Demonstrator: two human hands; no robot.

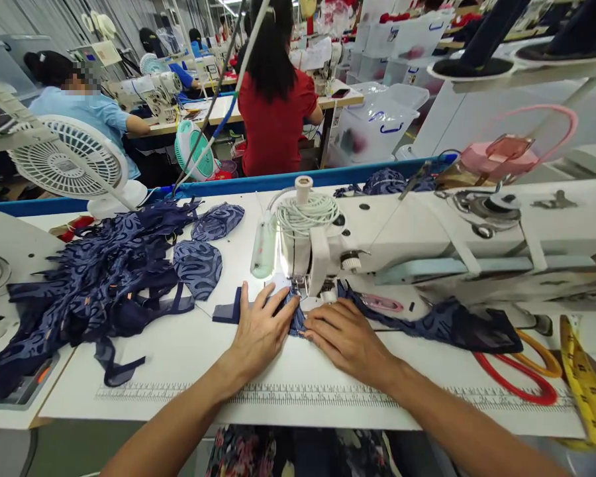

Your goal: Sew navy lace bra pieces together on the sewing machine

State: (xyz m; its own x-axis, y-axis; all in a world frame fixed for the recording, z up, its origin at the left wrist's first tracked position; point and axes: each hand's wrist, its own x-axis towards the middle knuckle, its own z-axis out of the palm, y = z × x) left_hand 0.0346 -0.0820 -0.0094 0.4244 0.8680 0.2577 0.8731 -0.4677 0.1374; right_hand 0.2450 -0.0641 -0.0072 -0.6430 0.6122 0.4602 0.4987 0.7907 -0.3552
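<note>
My left hand lies flat, fingers spread, pressing a navy patterned fabric piece onto the white table just in front of the needle of a white sewing machine. Close beside it, my right hand rests with fingers extended on the same piece, fingertips almost meeting the left hand's. The fabric trails off to the right under the machine arm. The part under my palms is hidden.
A heap of navy patterned pieces covers the table's left. Scissors with red and orange handles and a yellow tape measure lie at right. A white fan stands at back left. Other people sew at tables beyond.
</note>
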